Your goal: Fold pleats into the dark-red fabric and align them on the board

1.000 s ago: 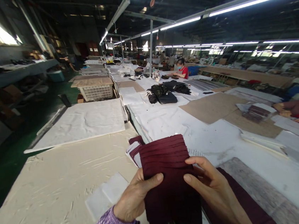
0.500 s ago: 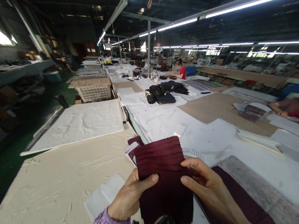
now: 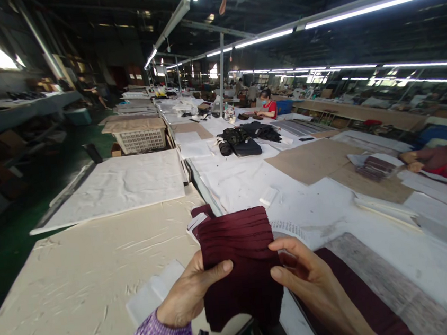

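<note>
Several dark maroon fabric pieces (image 3: 239, 262), stacked with ridged layers at the upper end, are held up in front of me. My left hand (image 3: 196, 285) grips their left edge, thumb across the front and fingers hidden behind. At the right edge is my right hand (image 3: 304, 271), its thumb and index fingertip apart and just over the cloth's margin; the other fingers curl behind them. Behind the held stack, another maroon bundle (image 3: 201, 211) with white paper (image 3: 196, 222) lies on the table. More maroon cloth (image 3: 354, 292) lies beneath and beside my right forearm.
A cream-covered table (image 3: 79, 278) spreads to the left, and a white table (image 3: 241, 187) runs ahead. Dark garments (image 3: 246, 138) lie farther along it. A white basket (image 3: 140, 139) stands beyond the left table. Co-workers sit at the right edge (image 3: 446, 162) and farther back (image 3: 269, 107).
The fabric stack and my left hand have shifted slightly left. The stack's lower edge has lifted and now shows a curved cutout. My right hand has barely moved.
</note>
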`<state>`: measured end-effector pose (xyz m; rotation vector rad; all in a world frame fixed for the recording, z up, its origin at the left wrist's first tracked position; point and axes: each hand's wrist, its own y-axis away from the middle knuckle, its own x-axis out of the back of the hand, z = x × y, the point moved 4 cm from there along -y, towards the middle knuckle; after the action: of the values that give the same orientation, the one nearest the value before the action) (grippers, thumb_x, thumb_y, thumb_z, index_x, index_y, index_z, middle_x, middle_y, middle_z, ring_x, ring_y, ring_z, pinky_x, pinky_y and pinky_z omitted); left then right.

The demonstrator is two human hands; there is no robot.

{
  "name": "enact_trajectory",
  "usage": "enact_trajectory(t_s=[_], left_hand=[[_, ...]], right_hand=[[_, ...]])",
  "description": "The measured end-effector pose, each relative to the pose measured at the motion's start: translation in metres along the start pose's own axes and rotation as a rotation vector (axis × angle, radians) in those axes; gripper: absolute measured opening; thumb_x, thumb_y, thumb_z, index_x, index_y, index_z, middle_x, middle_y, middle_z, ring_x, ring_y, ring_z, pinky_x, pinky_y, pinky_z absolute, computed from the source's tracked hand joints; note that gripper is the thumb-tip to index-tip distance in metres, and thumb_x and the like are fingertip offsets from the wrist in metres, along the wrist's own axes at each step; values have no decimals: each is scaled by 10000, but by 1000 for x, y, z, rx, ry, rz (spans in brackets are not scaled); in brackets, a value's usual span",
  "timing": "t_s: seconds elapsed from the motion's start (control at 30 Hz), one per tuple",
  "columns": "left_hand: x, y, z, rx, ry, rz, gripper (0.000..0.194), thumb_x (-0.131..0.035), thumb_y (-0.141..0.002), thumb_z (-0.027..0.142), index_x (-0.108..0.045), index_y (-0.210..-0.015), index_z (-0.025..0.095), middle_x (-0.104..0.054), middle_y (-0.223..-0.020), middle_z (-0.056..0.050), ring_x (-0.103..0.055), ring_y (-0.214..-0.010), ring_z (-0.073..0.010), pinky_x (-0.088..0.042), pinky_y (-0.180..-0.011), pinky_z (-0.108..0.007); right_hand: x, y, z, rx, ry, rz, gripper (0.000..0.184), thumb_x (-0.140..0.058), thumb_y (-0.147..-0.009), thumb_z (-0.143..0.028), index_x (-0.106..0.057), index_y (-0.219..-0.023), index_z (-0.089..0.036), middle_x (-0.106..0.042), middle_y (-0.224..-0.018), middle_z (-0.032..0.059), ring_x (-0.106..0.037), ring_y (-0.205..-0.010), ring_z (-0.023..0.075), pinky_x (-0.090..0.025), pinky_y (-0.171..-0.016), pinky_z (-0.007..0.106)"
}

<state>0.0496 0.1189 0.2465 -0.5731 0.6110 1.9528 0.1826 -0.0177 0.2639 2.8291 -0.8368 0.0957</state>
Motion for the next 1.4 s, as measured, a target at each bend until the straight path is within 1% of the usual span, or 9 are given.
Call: enact_trajectory(t_s=[0.2, 0.43, 0.67, 0.77, 0.87, 1.03, 1.13, 1.27, 1.4], left_hand=[[1, 0, 0, -1, -4, 17, 244, -748, -736, 193, -747, -979, 167, -771, -856, -66, -705, -739, -178, -550, -750, -263], [1, -1, 1, 3, -45, 8, 248, -745, -739, 208, -748, -983, 159, -770, -882, -75, -706, -757, -197, -550, -770, -289], [2, -1, 1, 4, -76, 22, 215, -720, -766, 208, -751, -974, 165, -769, -882, -78, -704, -747, -199, -538, -769, -296], [3, -1, 0, 20, -76, 4, 232, -726, -760, 218, -746, -985, 161, -767, -901, -85, -705, -777, -212, -536, -784, -307], [2, -1, 0, 24, -70, 17, 236, -736, -751, 228, -746, -974, 152, -766, -872, -84, -703, -748, -203, -537, -756, -293], [1, -1, 1, 24, -61, 45, 257, -746, -741, 231, -744, -985, 150, -767, -857, -81, -701, -722, -194, -538, -728, -282], [1, -2, 2, 16, -66, 32, 271, -748, -739, 231, -744, -1001, 164, -768, -867, -79, -700, -727, -189, -538, -736, -278], [0, -4, 2, 30, -80, -37, 249, -723, -766, 232, -746, -1009, 181, -769, -898, -77, -703, -761, -184, -537, -762, -271], [1, -5, 1, 19, -99, -62, 247, -702, -788, 223, -739, -1030, 194, -767, -915, -65, -701, -773, -169, -533, -773, -257]], right_hand=[[0, 3, 0, 3, -6, 6, 320, -696, -772, -435, -565, -1003, -257, -562, -857, -15, -560, -749, 136, -448, -642, 244], [0, 3, 4, -5, -28, -28, 346, -692, -778, -439, -542, -1020, -242, -553, -899, 7, -558, -763, 141, -437, -651, 257], [0, 1, 8, 1, -4, -31, 304, -688, -772, -420, -557, -977, -238, -525, -888, -2, -536, -764, 143, -432, -694, 271], [0, 1, 6, 15, 16, -22, 286, -701, -756, -421, -571, -922, -228, -519, -863, -13, -505, -708, 123, -415, -648, 247], [-2, 1, 3, 47, 35, -13, 251, -715, -745, -398, -569, -837, -217, -514, -855, -20, -480, -668, 106, -394, -601, 229], [-4, -1, 2, 78, 6, -21, 212, -712, -751, -366, -572, -800, -214, -550, -939, 10, -547, -789, 154, -446, -666, 256], [-4, -1, 3, 80, -4, -2, 202, -721, -749, -349, -601, -866, -236, -574, -960, 6, -574, -828, 165, -475, -712, 268], [-4, -1, 4, 56, -11, 2, 270, -705, -761, -355, -604, -997, -270, -602, -1060, 23, -614, -892, 195, -506, -764, 309], [-3, -2, 0, 105, 139, 34, 227, -683, -777, -340, -624, -989, -285, -607, -1048, 13, -619, -897, 193, -505, -756, 300]])
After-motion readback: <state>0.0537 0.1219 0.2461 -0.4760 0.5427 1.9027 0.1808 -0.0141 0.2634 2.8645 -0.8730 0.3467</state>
